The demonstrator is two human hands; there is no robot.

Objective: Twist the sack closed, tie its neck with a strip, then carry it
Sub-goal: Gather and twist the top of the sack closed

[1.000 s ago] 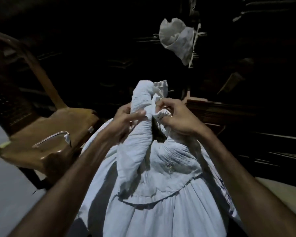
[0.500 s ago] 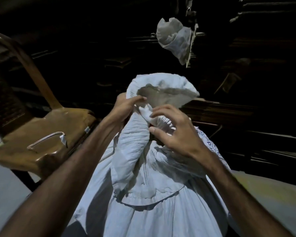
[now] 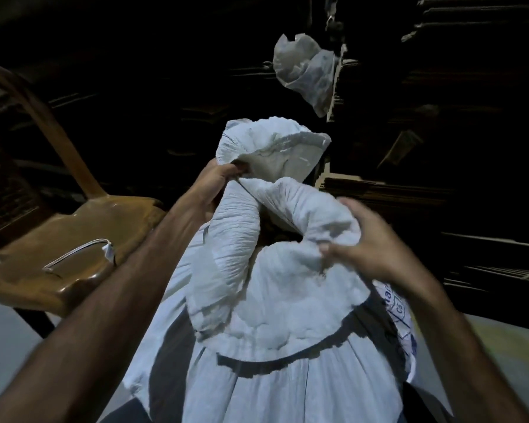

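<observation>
Both hands are clamped on cloth at the top of the sack [image 3: 275, 355], and they now sit well apart where 1 second ago they were nearly touching over the neck. Left hand [image 3: 217, 181] pinches the gathered fabric just under the flared mouth [image 3: 272, 148], which has opened out above it into a loose hood; earlier that cloth stood as a tight upright twist between the 2 hands. Right hand [image 3: 376, 248] has swung out and down to the near right, fingers closed over a thick rolled fold [image 3: 306, 215] that now arcs from the left hand's pinch across to it. Between the hands, under that arc, a dark gap shows, so the neck reads as loosened rather than wound shut.

My judgement: the twist is being redone or the fold wrapped round the neck, so the closing step is unfinished and nothing is tied. No strip is on the neck; whether either hand holds 1 cannot be told. A white cord-like piece [image 3: 77, 254] lies on the brown chair [image 3: 83, 233], to the left of the left forearm and clear of it. Beyond the hands, a second pale bag [image 3: 306, 68] hangs in the dark. The sack's body stands below both wrists, upright and bulging, not yet lifted.
</observation>
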